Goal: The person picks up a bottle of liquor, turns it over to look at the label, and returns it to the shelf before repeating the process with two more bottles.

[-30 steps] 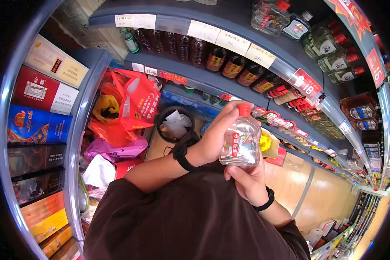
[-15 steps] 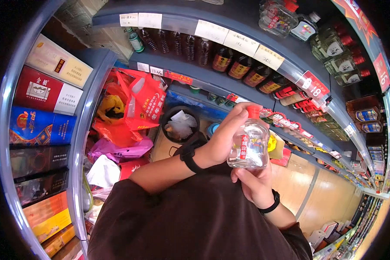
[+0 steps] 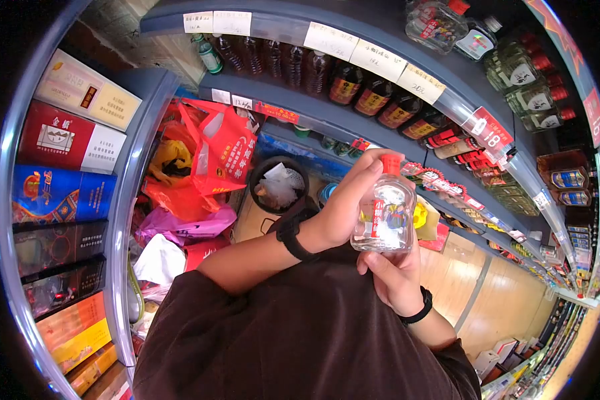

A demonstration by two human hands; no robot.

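A clear glass liquor bottle (image 3: 393, 217) with a red cap and a red-and-white label is held in front of my chest, a little tilted. My left hand (image 3: 353, 210) reaches up along its left side, with the fingertips at the cap and neck. My right hand (image 3: 395, 283) supports the bottle from below. The right thumb lies near the base, while the other fingers are mostly hidden behind the glass. Dark bands circle both wrists.
Shelves of bottles (image 3: 345, 83) with handwritten price tags curve across the top and right. Boxed goods (image 3: 67, 193) fill the left rack. Red plastic bags (image 3: 210, 150) and a black waste bin (image 3: 253, 193) stand below, and wooden flooring (image 3: 507, 283) shows at right.
Both hands have raised the bottle slightly in the view and tilted it a little. The grip looks the same. The surroundings have shifted slightly with the camera.
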